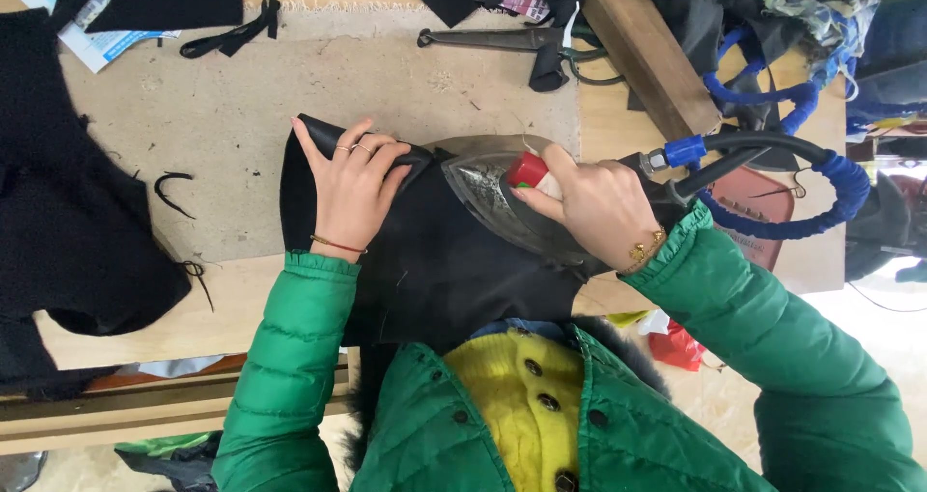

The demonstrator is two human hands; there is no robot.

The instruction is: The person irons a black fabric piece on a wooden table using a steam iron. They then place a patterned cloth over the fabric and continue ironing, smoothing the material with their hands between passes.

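Observation:
My left hand (352, 188) lies flat, fingers spread, on a piece of black fabric (435, 270) that hangs over the table's near edge. My right hand (594, 207) grips the handle of a steam iron (492, 193) with a silver body and a red knob. The iron rests on the black fabric just right of my left hand, its tip pointing toward my fingers. A black hose wrapped in blue coil (821, 197) runs from the iron's rear off to the right. Both arms wear green padded sleeves.
A beige padded work surface (241, 115) covers the table. More black fabric (68, 231) is piled at the left. Large metal shears (492, 38) lie at the back beside a wooden block (647, 53). Black strips and threads (174, 193) are scattered about.

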